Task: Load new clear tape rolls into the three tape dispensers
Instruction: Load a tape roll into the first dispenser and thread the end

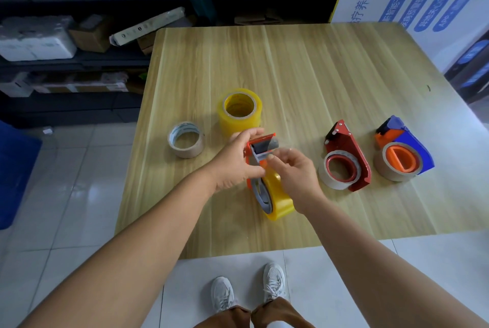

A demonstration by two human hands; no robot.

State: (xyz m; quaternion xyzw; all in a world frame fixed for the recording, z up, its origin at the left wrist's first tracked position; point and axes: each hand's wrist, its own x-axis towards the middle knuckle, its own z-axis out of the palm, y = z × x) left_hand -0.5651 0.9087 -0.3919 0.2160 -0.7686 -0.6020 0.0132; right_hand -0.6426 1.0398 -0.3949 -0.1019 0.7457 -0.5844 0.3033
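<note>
Orange dispenser (260, 158) | left hand (235, 161) grips frame, steadying | right hand (293, 171) pinches tape end (280, 151), threading over roller | spare roll (239, 113) just behind.

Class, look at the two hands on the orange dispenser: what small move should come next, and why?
Probably draw the clear tape end over the grey roller: the left hand grips the orange tape dispenser, its yellowish clear roll sits mounted, and the right hand pinches the loose end.

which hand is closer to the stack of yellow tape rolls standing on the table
Left. The left hand grips the orange dispenser just in front of the yellow stack, fingertips almost at its base. The right hand pinches the tape end farther toward the person's right.
</note>
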